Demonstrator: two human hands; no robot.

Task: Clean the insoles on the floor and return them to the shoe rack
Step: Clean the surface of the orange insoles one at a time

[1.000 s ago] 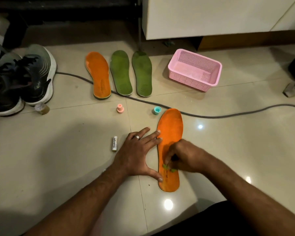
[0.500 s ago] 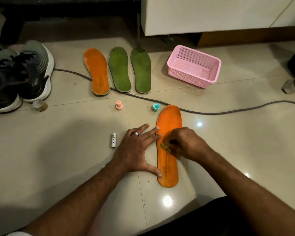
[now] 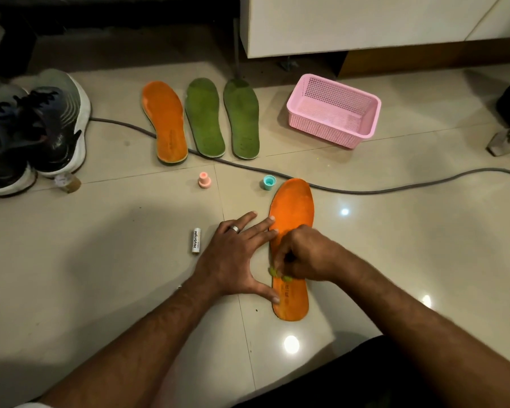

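An orange insole (image 3: 294, 201) lies lengthwise on the floor tiles in front of me. My left hand (image 3: 236, 254) is spread flat beside it, fingertips and thumb pressing on its left edge. My right hand (image 3: 302, 253) is curled over the insole's middle and grips a small green cleaning piece (image 3: 278, 273), only partly visible under the fingers. Farther back lie a second orange insole (image 3: 165, 122) and two green insoles (image 3: 205, 117) (image 3: 242, 117) side by side.
A pink plastic basket (image 3: 334, 111) stands at the back right. A grey cable (image 3: 365, 191) runs across the floor. A pink cap (image 3: 204, 179), a teal cap (image 3: 269, 182) and a white tube (image 3: 196, 241) lie near my hands. Dark sneakers (image 3: 39, 128) sit at the left.
My right hand slid up the insole toward its middle and has now come back down a little with the green piece. My left hand stays pressed on the insole's edge.
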